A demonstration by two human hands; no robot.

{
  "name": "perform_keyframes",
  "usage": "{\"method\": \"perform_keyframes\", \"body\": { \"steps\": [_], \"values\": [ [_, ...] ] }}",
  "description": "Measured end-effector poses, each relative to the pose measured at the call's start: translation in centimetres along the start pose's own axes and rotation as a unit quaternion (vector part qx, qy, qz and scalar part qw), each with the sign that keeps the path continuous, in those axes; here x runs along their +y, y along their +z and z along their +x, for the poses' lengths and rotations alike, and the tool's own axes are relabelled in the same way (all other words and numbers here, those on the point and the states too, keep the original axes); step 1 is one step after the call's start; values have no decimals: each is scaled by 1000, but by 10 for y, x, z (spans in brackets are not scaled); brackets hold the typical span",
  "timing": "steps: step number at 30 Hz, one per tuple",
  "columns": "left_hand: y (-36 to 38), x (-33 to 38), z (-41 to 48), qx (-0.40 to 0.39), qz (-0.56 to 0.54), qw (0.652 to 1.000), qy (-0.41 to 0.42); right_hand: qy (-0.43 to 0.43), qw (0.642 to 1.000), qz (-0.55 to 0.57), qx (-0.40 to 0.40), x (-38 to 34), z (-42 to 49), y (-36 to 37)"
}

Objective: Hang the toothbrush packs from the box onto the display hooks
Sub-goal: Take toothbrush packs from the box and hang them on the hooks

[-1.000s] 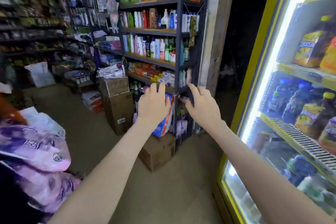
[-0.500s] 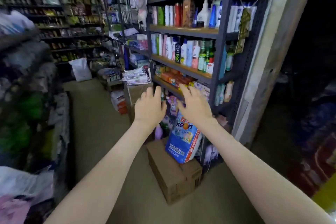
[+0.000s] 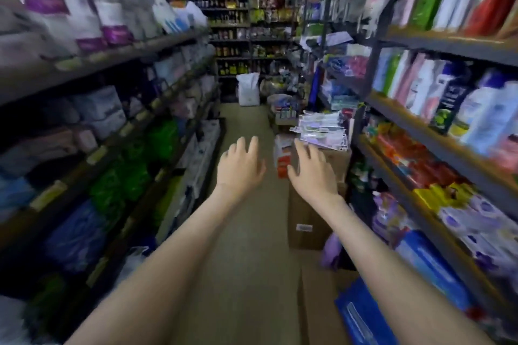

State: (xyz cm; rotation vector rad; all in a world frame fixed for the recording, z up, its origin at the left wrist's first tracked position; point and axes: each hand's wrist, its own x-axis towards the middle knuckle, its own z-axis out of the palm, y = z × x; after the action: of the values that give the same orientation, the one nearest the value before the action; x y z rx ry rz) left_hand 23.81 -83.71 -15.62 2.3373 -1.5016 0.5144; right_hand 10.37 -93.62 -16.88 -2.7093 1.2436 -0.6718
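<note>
- Head view, centre of the frame: my left hand [image 3: 241, 168] and right hand [image 3: 311, 174] are both stretched out ahead of me, backs up. The fingers are spread and loose and hold nothing. I read this as a reach, with both hands kept free so either can take the first pack.
- Head view, just right of centre: the toothbrush packs [image 3: 322, 129] lie in a loose, fanned pile on top of a cardboard box [image 3: 337, 160]. This box sits on a taller carton [image 3: 307, 217] against the right-hand shelving [image 3: 448, 45]. The pile lies flat and at about hand height, probably so that packs can be lifted straight off.
- My right fingertips overlap the near edge of the pile in the picture. The blur stops me telling whether they touch it or are just short of it. The left hand is apart from the pile, over the bare aisle floor [image 3: 246, 260].
- Head view, right side: the shelves carry bottles and bagged goods. I cannot pick out the display hooks with certainty.
- Head view, left side: the left shelving [image 3: 92, 64] holds soft wrapped packs. A white sack [image 3: 248, 89] stands at the far end of the aisle.
- Head view, lower right: a blue pack [image 3: 361, 314] rests on another carton near my right forearm.
- My judgement: no pack has been picked up yet, so the hanging step has not begun.
</note>
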Motion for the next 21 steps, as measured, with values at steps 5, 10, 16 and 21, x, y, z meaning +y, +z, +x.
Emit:
{"method": "perform_keyframes", "body": {
  "steps": [5,10,16,21],
  "values": [
    [68,-63,117,5,41,999,-3,-14,1000,11,5,-11,152,67],
    [121,-115,269,18,50,998,32,-21,1000,-22,5,-4,313,110],
    [206,-139,441,16,24,996,89,28,998,-48,24,47,476,162],
    [295,-159,593,30,26,992,121,56,996,-70,26,93,625,222]
  ]
}}
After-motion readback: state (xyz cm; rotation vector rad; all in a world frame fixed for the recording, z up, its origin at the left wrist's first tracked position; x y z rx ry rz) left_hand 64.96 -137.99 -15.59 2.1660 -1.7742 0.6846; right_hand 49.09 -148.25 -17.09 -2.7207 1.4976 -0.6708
